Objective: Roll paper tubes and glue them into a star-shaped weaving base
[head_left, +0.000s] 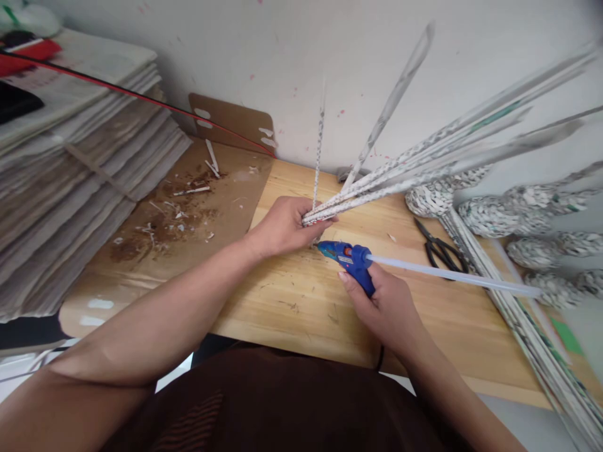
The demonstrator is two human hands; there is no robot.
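Dark shirt (282,402) at six o'clock. My left hand (286,226) pinches paper tubes (372,181); my right hand (389,301) closed round glue gun (352,262).

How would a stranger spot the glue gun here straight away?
Find the pale wooden tabletop against the white wall. Near its middle, the right hand grips the glue gun, nozzle just below paper sticks in the left hand. Unlike those printed sticks, its body is deep blue, and a translucent rod juts from its back.
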